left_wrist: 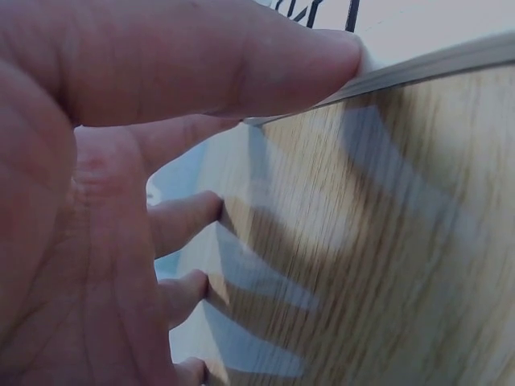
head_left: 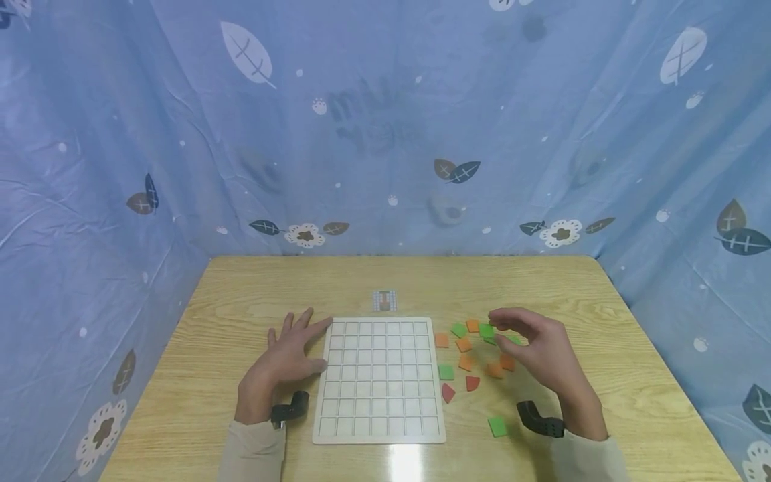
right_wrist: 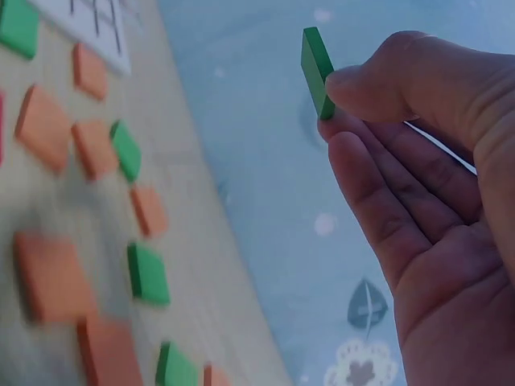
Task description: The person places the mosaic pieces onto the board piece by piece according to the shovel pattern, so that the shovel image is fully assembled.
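Between thumb and fingertips, my right hand (head_left: 542, 348) pinches a thin green square tile (right_wrist: 315, 74), held up off the table. Below and left of that hand lie loose tiles: orange squares (head_left: 464, 345), green squares (head_left: 446, 372) and two red wedge pieces (head_left: 472, 383) with a curved side. The white grid board (head_left: 379, 381) lies flat left of the tiles, its squares bare. My left hand (head_left: 286, 358) rests at the board's left edge with fingers spread; in the left wrist view its thumb (left_wrist: 298, 68) touches the board's edge.
A small card (head_left: 384, 300) with a printed grid and a brownish figure lies behind the board. One green tile (head_left: 497, 427) sits apart near the front. Blue patterned curtains (head_left: 385, 134) stand around the wooden table (head_left: 289, 281) at the back and sides.
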A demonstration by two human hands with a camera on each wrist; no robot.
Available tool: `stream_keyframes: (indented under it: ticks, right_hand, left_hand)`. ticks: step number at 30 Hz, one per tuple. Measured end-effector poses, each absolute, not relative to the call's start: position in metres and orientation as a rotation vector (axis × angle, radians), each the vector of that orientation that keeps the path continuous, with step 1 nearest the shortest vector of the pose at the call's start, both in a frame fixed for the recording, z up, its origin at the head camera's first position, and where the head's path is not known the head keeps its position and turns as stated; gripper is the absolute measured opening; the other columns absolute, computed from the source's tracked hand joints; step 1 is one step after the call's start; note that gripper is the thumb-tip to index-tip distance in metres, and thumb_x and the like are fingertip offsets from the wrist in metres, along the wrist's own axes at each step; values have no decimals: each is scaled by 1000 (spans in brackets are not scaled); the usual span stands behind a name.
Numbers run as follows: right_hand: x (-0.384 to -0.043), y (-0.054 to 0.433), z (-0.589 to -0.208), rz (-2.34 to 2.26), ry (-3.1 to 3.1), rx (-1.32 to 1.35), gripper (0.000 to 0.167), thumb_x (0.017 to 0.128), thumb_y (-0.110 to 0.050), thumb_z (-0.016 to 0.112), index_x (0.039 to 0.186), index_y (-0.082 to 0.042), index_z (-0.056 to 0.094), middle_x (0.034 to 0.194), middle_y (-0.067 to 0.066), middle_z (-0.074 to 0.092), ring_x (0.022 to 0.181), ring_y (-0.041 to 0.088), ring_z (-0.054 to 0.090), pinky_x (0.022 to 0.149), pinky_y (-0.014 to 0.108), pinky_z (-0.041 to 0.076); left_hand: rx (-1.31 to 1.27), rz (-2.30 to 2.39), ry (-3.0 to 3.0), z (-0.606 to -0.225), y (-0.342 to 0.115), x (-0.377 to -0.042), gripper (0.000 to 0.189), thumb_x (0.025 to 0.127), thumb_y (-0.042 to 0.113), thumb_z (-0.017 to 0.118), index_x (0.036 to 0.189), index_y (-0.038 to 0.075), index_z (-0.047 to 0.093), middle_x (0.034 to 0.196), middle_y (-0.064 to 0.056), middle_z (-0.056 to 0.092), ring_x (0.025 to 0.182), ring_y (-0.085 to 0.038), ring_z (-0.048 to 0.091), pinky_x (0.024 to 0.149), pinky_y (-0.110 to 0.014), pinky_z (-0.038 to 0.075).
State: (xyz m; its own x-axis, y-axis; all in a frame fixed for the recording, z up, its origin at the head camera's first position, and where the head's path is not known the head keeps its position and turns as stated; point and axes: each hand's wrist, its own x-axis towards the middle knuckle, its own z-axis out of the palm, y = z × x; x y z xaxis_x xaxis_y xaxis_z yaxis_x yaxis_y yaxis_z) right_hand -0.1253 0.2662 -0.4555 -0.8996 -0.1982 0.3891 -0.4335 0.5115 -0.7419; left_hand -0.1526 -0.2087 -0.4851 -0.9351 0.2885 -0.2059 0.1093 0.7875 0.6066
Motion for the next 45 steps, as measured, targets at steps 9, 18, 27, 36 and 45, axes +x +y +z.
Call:
stream_keyframes:
  ticks: [9, 18, 27, 36, 45]
  right_hand:
    - [-152, 232, -453, 1458, -2458, 580, 39, 90, 8, 83, 126, -5, 78, 118, 11, 81, 109, 17, 79, 100, 15, 58]
    - [-175, 197, -450, 1564, -2450, 582, 38, 92, 2, 83, 128, -11, 79, 120, 8, 82, 110, 29, 79, 103, 34, 63]
    - [-191, 158, -451, 1601, -2507, 612, 35, 93, 0, 81, 127, -9, 79, 124, 10, 81, 111, 29, 79, 106, 51, 62]
    - [-198, 123, -466, 1633, -2544, 682, 33, 94, -2, 81, 127, -3, 78, 126, 14, 81, 112, 29, 79, 106, 52, 62]
    - [-202, 94, -485, 1645, -2581, 715, 34, 93, -1, 79, 127, -1, 78, 124, 10, 81, 109, 25, 79, 103, 45, 64]
  left_hand:
    - [322, 892, 2687, -486, -207, -151, 92, 84, 19, 83, 168, 22, 46, 182, -26, 14, 165, -62, -3, 120, -89, -8]
    - [321, 882, 2687, -487, -206, -151, 90, 86, 17, 84, 168, 21, 47, 182, -26, 14, 164, -62, -3, 120, -90, -8]
    - [299, 894, 2678, -485, -206, -152, 89, 86, 16, 83, 168, 21, 47, 182, -25, 13, 165, -61, -4, 121, -88, -9]
    - [313, 885, 2681, -485, -208, -153, 90, 86, 17, 82, 168, 19, 47, 182, -26, 13, 165, -62, -4, 120, -89, -8]
    - [313, 884, 2683, -488, -210, -153, 89, 87, 17, 83, 168, 19, 46, 182, -26, 13, 164, -63, -5, 120, -89, -8]
